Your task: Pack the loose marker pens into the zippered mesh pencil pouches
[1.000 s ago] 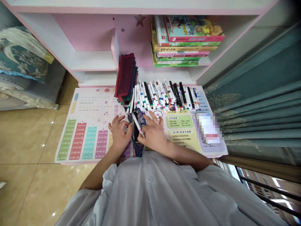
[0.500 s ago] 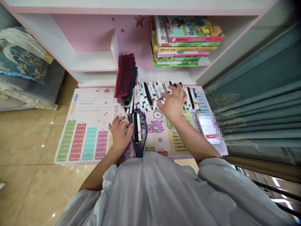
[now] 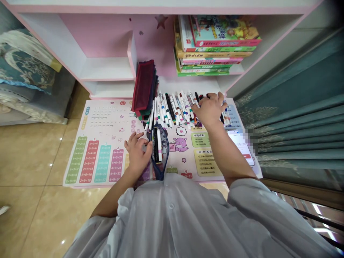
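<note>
A dark blue zip pencil case (image 3: pixel 167 150) lies unzipped in front of me, with black and white markers (image 3: pixel 159 143) inside. My left hand (image 3: pixel 138 150) pinches its left edge between thumb and forefinger, the other fingers fanned out. Behind the case, a long row of white and black markers (image 3: pixel 172 107) lies side by side across the desk. Over the right part of that row hovers my right hand (image 3: pixel 211 111), palm down, fingers apart and nothing visible in them. It hides some of the markers below it.
Left of the markers stand stacked mesh pouches, a dark red one (image 3: pixel 143 86) in front. Books (image 3: pixel 215 53) are piled on the pink and white shelf (image 3: pixel 107 70). A phone (image 3: pixel 242 147) lies at the right edge of the printed desk mat (image 3: pixel 107 125). A teal curtain (image 3: pixel 290 107) hangs at right.
My right hand has moved right along the row of markers, uncovering some in the middle. My left hand and the pencil case have stayed in place.
</note>
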`<state>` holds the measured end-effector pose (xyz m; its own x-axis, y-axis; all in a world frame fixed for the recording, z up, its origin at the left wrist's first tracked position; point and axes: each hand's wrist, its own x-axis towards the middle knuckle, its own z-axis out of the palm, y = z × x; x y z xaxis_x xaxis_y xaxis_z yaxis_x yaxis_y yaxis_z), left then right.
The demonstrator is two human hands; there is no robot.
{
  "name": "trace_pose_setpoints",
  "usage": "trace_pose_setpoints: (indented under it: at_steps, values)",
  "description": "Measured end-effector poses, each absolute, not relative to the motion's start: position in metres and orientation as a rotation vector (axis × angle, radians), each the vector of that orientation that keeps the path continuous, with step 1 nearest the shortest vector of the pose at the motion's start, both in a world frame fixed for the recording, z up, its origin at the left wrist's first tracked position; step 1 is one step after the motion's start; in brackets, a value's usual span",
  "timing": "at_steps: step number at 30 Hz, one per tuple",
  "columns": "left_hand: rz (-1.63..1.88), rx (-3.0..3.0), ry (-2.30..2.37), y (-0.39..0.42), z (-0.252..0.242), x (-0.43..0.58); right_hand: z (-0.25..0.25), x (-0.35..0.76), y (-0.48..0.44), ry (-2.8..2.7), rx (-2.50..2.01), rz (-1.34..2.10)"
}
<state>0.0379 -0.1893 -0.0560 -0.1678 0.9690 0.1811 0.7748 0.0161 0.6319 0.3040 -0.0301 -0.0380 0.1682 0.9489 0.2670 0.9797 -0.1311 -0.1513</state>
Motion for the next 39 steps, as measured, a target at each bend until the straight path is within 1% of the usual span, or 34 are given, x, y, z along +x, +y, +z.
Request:
trace_pose_setpoints:
  at_steps: [9,14,19,23,27,31,39]
  values:
    - [0.899,1.782,2.000,-0.189,-0.056,0.038,-0.031,0.300,-0.017,-1.852,-2.347,-0.039]
    - [0.896,1.785,2.007,-0.189,-0.056,0.038,-0.035,0.301,-0.009,-1.861,-2.351,-0.069]
    - [0.896,1.786,1.999,-0.190,-0.057,0.038,-0.028,0.300,-0.020,-1.833,-2.187,-0.072]
    - [0.888,1.790,1.999,-0.190,-0.058,0.038,-0.010,0.287,-0.062,-1.841,-2.051,-0.027]
    - [0.888,1.796,1.997,-0.189,-0.057,0.038,0.001,0.268,-0.116,-1.997,-1.763,0.149]
    - [0.885,1.806,1.995,-0.189,-0.055,0.038,0.001,0.251,-0.157,-2.175,-1.515,0.330]
    - [0.859,1.804,2.016,-0.190,-0.054,0.039,-0.015,0.213,-0.179,-2.364,-1.536,0.413]
